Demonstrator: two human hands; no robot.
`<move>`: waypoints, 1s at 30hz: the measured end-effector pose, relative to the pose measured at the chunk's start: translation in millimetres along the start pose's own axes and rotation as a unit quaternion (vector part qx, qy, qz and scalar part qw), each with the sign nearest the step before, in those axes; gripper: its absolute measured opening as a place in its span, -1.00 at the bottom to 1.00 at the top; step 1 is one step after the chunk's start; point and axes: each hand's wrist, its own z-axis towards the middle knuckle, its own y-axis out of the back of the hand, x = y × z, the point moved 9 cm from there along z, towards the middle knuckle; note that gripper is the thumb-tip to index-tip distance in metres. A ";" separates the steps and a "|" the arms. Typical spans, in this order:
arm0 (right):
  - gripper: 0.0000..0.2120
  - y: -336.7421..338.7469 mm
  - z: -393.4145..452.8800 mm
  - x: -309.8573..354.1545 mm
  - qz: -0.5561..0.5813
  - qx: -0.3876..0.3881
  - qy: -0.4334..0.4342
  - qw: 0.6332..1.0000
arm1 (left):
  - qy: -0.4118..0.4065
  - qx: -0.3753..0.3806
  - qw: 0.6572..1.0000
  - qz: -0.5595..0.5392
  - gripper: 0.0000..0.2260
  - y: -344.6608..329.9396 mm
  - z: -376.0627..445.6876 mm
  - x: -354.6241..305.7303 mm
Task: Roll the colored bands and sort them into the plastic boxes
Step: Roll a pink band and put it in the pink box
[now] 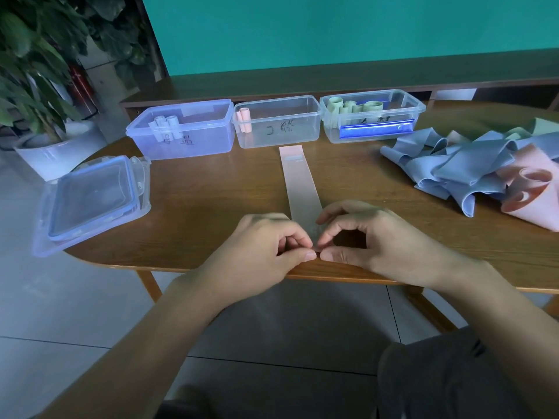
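Teal wall, grey tiled floor, wooden table.

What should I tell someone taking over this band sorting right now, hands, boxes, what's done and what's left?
Left hand and right hand: both pinch the near end of the pink band, laid flat toward the middle box; rolling barely started.
Done: white rolls in the left box, pink rolls in the middle box, green rolls in the right box.
Left: finish this roll, likely for the middle box, then the loose pile at right.
Lids lie at the table's left edge.
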 end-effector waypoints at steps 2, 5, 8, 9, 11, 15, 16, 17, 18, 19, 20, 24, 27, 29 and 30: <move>-0.88 1.6 0.8 -1.0 -0.006 -0.012 -0.005 1.000 | 0.003 -0.013 1.000 -0.001 -0.94 1.7 0.6 1.7; -0.94 3.2 1.8 -2.5 -0.010 -0.025 -0.008 1.000 | -0.007 -0.035 0.999 -0.009 -0.92 5.2 1.7 2.4; -0.94 3.3 3.0 -3.9 -0.020 -0.028 -0.013 0.999 | -0.020 -0.043 0.999 0.008 -0.89 5.3 2.1 0.6; -0.93 3.7 4.0 -4.9 -0.025 -0.031 -0.016 0.999 | -0.021 -0.042 0.999 0.017 -0.87 4.5 2.1 0.2; -0.89 5.1 6.4 -7.9 -0.030 -0.030 -0.034 0.998 | -0.017 -0.041 0.999 0.032 -0.85 2.6 2.7 1.3; -0.83 6.5 12.3 -15.1 -0.035 -0.013 -0.077 0.996 | -0.004 -0.055 0.997 0.050 -0.87 3.1 5.0 2.9; -0.81 6.8 13.5 -16.3 -0.037 -0.011 -0.083 0.996 | 0.001 -0.057 0.997 0.051 -0.88 3.3 5.8 3.4; -0.79 7.5 14.5 -17.7 -0.040 -0.011 -0.089 0.995 | 0.008 -0.059 0.997 0.052 -0.88 3.9 6.6 4.4; -0.76 8.4 15.1 -19.3 -0.044 -0.013 -0.095 0.994 | 0.017 -0.062 0.997 0.053 -0.87 4.7 7.3 6.1; -0.73 9.5 15.7 -21.2 -0.047 -0.015 -0.101 0.994 | 0.025 -0.068 0.996 0.051 -0.87 5.8 7.8 7.6; -0.71 10.7 16.0 -22.6 -0.045 -0.018 -0.105 0.993 | 0.028 -0.076 0.996 0.044 -0.89 7.0 8.1 8.4; -0.79 11.6 16.5 -21.8 -0.024 -0.029 -0.103 0.994 | -0.002 -0.075 0.997 -0.004 -0.92 5.3 7.4 1.4; -0.84 11.0 16.1 -18.8 -0.024 -0.040 -0.092 0.995 | -0.026 -0.058 0.998 -0.014 -0.90 0.3 6.6 1.2; -0.86 9.9 15.1 -17.0 -0.023 -0.046 -0.087 0.995 | -0.035 -0.049 0.998 -0.004 -0.87 -3.0 6.1 3.1; -0.87 9.5 14.6 -15.9 -0.026 -0.050 -0.083 0.995 | -0.038 -0.046 0.998 0.002 -0.86 -3.9 5.5 2.9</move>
